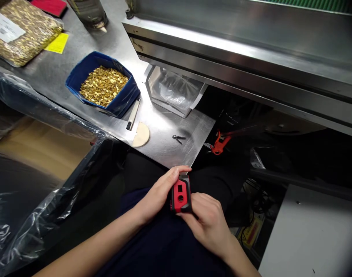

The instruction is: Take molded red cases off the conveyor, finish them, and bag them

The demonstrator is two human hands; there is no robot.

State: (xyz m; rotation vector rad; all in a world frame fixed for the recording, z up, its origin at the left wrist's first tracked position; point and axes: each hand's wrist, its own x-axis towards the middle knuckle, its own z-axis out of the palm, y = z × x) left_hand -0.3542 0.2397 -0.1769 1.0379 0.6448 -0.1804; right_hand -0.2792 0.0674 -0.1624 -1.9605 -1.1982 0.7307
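Note:
Over my lap, at the near corner of the metal table (161, 148), I have a small boxy red and black device (180, 196) between both hands. My left hand (160, 194) grips its left side and top, with the fingers laid along the upper edge. The fingers of my right hand (209, 217) are curled against its right side and lower edge. What kind of device it is, I cannot make out. A small dark plier-like tool (179, 137) lies on the table just beyond my hands.
A blue bin (129, 94) of small gold-coloured metal pieces stands left, beside a white-handled tool (133, 114) and a beige disc (142, 135). A clear tray (171, 109) holds plastic bags under a metal machine edge (222, 65). An orange-handled tool (220, 144) hangs right.

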